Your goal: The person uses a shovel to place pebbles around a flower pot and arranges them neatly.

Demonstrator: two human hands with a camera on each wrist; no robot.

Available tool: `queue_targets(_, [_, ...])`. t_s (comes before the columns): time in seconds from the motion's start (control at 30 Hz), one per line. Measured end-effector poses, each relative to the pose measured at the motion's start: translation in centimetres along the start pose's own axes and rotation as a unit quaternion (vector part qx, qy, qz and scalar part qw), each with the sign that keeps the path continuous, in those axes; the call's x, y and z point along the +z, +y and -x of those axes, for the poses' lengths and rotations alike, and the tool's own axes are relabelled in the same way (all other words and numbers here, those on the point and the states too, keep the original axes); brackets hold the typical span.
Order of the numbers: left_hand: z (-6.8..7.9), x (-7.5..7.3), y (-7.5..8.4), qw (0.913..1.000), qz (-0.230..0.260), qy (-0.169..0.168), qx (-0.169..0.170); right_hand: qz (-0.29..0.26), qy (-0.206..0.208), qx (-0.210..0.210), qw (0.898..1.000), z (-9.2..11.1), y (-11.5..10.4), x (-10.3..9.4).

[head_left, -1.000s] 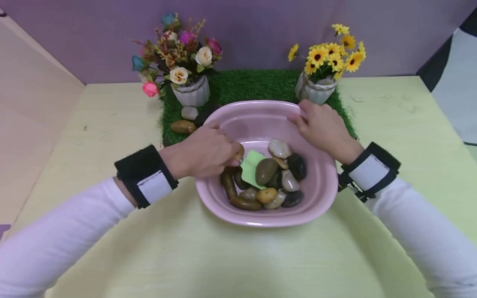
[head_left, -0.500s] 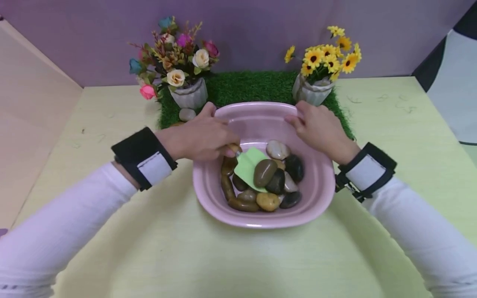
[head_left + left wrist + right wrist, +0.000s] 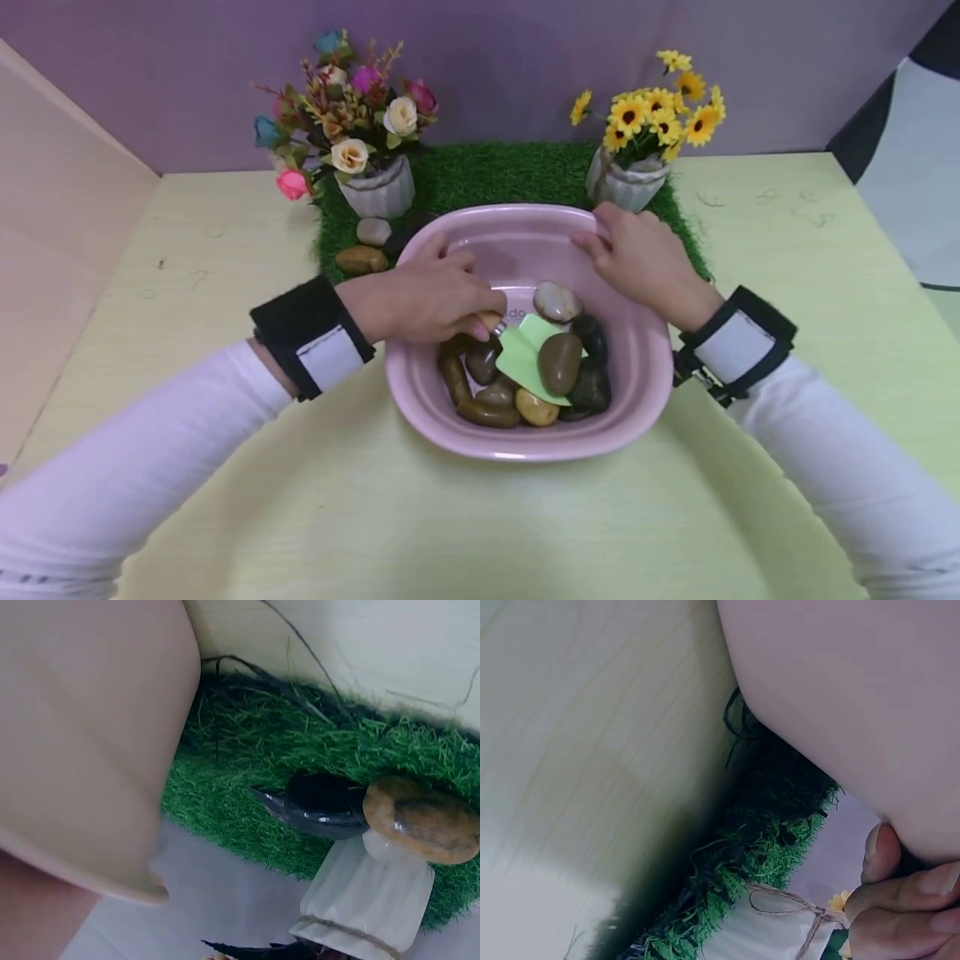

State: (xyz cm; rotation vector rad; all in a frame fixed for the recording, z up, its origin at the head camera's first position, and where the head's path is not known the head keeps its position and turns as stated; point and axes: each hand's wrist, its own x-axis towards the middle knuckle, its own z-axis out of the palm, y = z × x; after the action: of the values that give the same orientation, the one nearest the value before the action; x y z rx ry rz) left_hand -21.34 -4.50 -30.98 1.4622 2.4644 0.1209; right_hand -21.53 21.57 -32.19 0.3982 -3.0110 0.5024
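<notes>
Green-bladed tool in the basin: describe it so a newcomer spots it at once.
Find the pink basin on the table. There, the left hand grips the tool; its light green blade sets it apart from the brown, black and pale stones.

I wear white sleeves (image 3: 847,475) and black wrist straps (image 3: 288,321), each bearing a white rectangular patch (image 3: 742,343); small dark metallic hardware (image 3: 705,377) sits beside the right strap.

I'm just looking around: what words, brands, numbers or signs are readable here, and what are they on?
"do": dark letters on the inside floor of the pink basin.
Just before it: at least one more character, too blurred to read for sure, beside the left hand.
I can make out no other writing.
</notes>
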Motion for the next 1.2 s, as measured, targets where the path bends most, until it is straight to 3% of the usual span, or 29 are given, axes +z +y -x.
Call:
queue_targets(0.27, [0.3,0.9,-0.1,0.9978,0.058,0.014,0.030,0.003,-0.005,0.003,1.000,0.0,-0.2,-0.2])
queue_targets(0.47, [0.2,1.1,-0.2,0.9960,0.071,0.038,0.040,0.012,-0.003,0.004,1.000,0.0,-0.2,-0.3])
queue_targets(0.7, [0.2,1.2,-0.3,0.9917,0.108,0.062,0.033,0.001,-0.003,0.000,1.000,0.1,-0.3,-0.3])
queue_targets(1.0, [0.4,1.5,0.0,0.9850,0.077,0.144,0.056,0.005,0.000,0.003,1.000,0.2,0.0,-0.2])
queue_targets(1.2, [0.9,1.4,0.0,0.9834,0.061,0.170,0.013,-0.003,-0.006,0.000,1.000,0.1,-0.1,-0.4])
